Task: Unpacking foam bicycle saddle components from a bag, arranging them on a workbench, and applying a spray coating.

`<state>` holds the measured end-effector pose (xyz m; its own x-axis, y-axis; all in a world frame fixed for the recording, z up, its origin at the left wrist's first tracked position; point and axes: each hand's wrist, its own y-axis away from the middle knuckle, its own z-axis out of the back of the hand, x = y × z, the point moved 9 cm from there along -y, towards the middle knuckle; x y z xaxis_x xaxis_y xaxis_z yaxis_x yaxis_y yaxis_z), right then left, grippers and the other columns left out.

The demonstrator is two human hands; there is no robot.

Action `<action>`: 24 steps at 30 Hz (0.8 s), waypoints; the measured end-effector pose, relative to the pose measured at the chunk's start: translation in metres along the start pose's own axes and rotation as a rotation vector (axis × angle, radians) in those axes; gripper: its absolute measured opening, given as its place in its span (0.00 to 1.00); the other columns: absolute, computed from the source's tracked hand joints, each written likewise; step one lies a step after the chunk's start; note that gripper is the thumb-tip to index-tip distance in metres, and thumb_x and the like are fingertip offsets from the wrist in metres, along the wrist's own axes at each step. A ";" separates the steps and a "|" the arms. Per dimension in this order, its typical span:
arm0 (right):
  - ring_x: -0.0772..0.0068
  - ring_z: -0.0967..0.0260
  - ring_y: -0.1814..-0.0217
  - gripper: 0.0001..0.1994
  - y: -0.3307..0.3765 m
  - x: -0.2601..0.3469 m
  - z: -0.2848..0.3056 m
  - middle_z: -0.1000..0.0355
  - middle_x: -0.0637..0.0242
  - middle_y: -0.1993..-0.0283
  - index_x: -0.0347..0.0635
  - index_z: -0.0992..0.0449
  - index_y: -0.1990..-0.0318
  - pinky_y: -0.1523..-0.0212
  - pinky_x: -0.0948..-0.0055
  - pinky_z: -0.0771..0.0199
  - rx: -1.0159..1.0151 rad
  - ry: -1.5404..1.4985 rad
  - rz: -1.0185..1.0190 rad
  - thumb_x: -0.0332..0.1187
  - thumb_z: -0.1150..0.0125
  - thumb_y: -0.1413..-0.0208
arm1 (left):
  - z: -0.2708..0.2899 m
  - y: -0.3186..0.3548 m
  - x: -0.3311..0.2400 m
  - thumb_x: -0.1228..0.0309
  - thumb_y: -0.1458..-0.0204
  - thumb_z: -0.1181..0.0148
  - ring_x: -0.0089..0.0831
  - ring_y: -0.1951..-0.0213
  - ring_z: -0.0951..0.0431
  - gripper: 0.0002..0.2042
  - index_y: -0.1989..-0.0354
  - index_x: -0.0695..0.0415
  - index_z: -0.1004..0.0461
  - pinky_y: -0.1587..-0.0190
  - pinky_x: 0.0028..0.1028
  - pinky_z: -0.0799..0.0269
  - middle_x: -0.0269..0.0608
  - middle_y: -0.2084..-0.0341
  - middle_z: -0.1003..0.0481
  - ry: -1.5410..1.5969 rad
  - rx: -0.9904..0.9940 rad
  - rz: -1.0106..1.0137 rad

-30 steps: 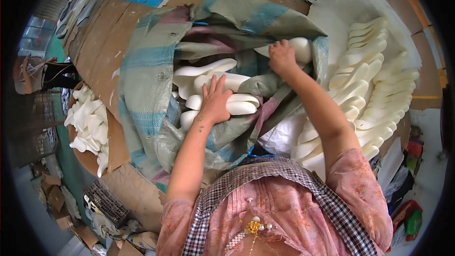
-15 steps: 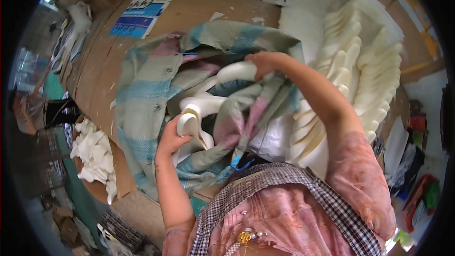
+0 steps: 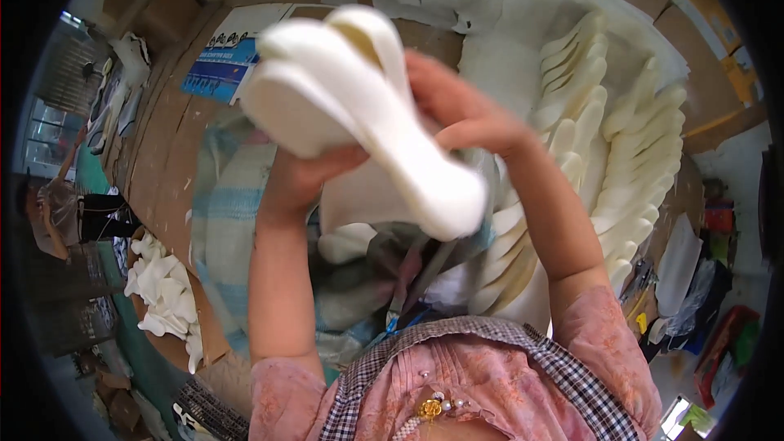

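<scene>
Both my hands are raised close to the camera, holding a stack of white foam shoe soles (image 3: pixel 367 106) between them. My left hand (image 3: pixel 306 175) grips the stack from below at its wider end. My right hand (image 3: pixel 457 110) clasps it from the right side. Under my arms lies an open striped cloth sack (image 3: pixel 233 220) in blue, green and pink, with more white soles (image 3: pixel 347 241) inside it.
Rows of white soles (image 3: pixel 621 155) stand stacked on edge at the right. A small heap of white sole pieces (image 3: pixel 163 294) lies at the left on brown cardboard (image 3: pixel 163 147). A blue and white printed sheet (image 3: pixel 229 57) lies beyond the sack.
My hands have lifted a stack of soles out of the sack and up toward the camera. One second ago they were down inside the sack among the soles.
</scene>
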<state>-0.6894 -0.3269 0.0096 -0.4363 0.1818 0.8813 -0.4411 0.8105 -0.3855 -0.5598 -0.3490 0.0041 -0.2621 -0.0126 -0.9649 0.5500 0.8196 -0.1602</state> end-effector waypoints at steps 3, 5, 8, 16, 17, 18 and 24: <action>0.68 0.41 0.44 0.44 0.006 0.063 0.063 0.39 0.60 0.45 0.42 0.51 0.37 0.44 0.69 0.41 -0.182 0.413 0.095 0.42 0.34 0.62 | -0.059 -0.081 -0.029 0.76 0.61 0.41 0.28 0.59 0.26 0.18 0.57 0.62 0.28 0.56 0.28 0.31 0.39 0.63 0.25 -0.074 0.133 -0.168; 0.67 0.40 0.44 0.44 0.004 0.098 0.108 0.38 0.60 0.45 0.40 0.50 0.38 0.44 0.68 0.40 -0.369 0.727 0.074 0.45 0.34 0.61 | -0.106 -0.132 -0.033 0.72 0.64 0.40 0.24 0.66 0.25 0.17 0.61 0.60 0.26 0.65 0.25 0.30 0.34 0.71 0.25 -0.203 0.258 -0.231; 0.67 0.39 0.45 0.42 0.030 0.119 0.210 0.38 0.61 0.45 0.39 0.48 0.39 0.45 0.70 0.38 -0.536 0.707 -0.007 0.47 0.35 0.60 | -0.174 -0.191 -0.027 0.69 0.57 0.44 0.47 0.44 0.37 0.25 0.48 0.62 0.35 0.43 0.35 0.42 0.61 0.48 0.36 -0.172 0.651 -0.314; 0.63 0.36 0.48 0.39 0.158 -0.013 0.410 0.37 0.55 0.47 0.35 0.46 0.42 0.49 0.66 0.34 -1.071 0.738 -0.397 0.37 0.34 0.64 | -0.073 -0.204 0.108 0.65 0.64 0.32 0.31 0.53 0.29 0.27 0.52 0.61 0.31 0.50 0.29 0.34 0.44 0.55 0.29 -0.329 -0.083 -0.124; 0.63 0.35 0.49 0.39 0.182 -0.020 0.427 0.36 0.54 0.48 0.32 0.46 0.43 0.50 0.67 0.34 -1.232 0.986 -0.516 0.35 0.34 0.64 | -0.055 -0.183 0.133 0.66 0.63 0.32 0.30 0.53 0.30 0.26 0.52 0.61 0.31 0.49 0.29 0.35 0.43 0.56 0.28 -0.239 -0.065 -0.010; 0.63 0.35 0.49 0.39 0.172 -0.033 0.423 0.36 0.54 0.48 0.32 0.46 0.43 0.50 0.67 0.34 -1.210 0.960 -0.521 0.35 0.34 0.64 | -0.024 -0.154 0.146 0.69 0.61 0.34 0.29 0.53 0.29 0.24 0.52 0.62 0.30 0.49 0.29 0.34 0.42 0.56 0.28 -0.255 -0.103 0.050; 0.60 0.28 0.60 0.25 0.160 -0.016 0.418 0.27 0.55 0.61 0.30 0.29 0.56 0.58 0.66 0.30 -1.202 0.894 -0.541 0.33 0.35 0.64 | 0.099 0.028 0.182 0.78 0.55 0.41 0.25 0.56 0.29 0.17 0.54 0.61 0.30 0.52 0.22 0.34 0.40 0.58 0.28 -0.056 -0.409 0.390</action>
<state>-1.0806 -0.4327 -0.1804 0.3315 -0.3576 0.8730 0.6528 0.7550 0.0614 -0.5133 -0.3848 -0.1969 -0.0525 0.3139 -0.9480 0.2424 0.9249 0.2929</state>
